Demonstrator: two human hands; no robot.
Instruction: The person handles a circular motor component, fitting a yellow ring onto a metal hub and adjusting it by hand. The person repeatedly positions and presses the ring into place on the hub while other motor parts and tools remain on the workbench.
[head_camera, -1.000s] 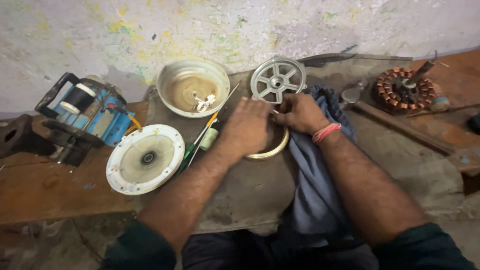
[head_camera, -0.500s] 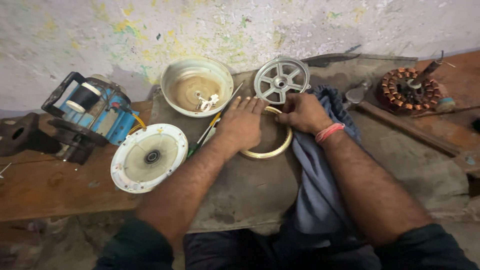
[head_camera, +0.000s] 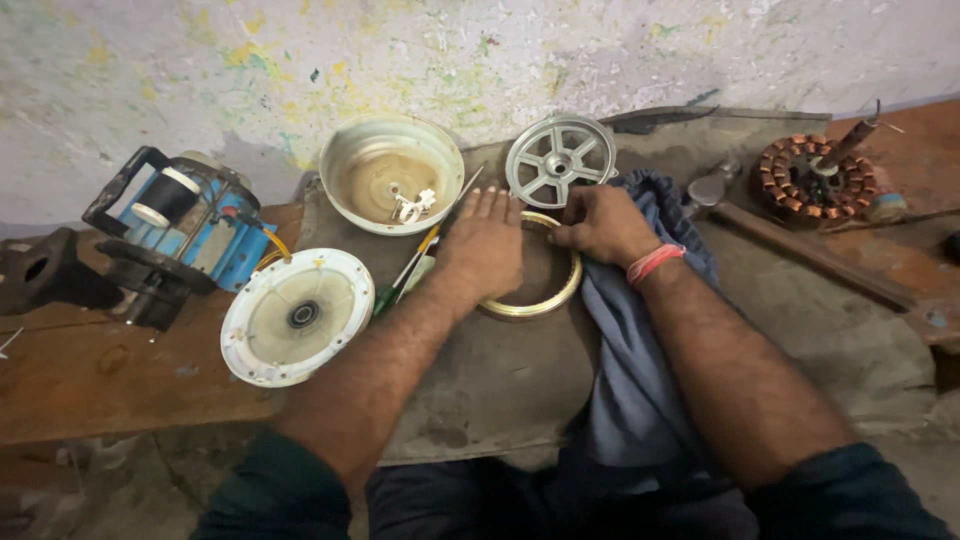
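The brass-coloured ring (head_camera: 530, 290) is now laid flat on the grey mat (head_camera: 520, 380), no longer lifted. It is pressed down by the left hand (head_camera: 485, 250), fingers spread, while its far right rim is pinched by the right hand (head_camera: 603, 225) beside the blue cloth (head_camera: 640, 340), so wiping seems paused.

Your left hand (head_camera: 487, 246) lies flat, palm down, fingers stretched forward and close together. Your right hand (head_camera: 601, 225) is curled, fingers bent inward, just beside it. Both forearms reach forward, converging.

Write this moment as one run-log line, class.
left hand: flat on ring | right hand: pinching ring's far rim, over blue cloth | nearby: bowl, spoked wheel, white disc, screwdriver
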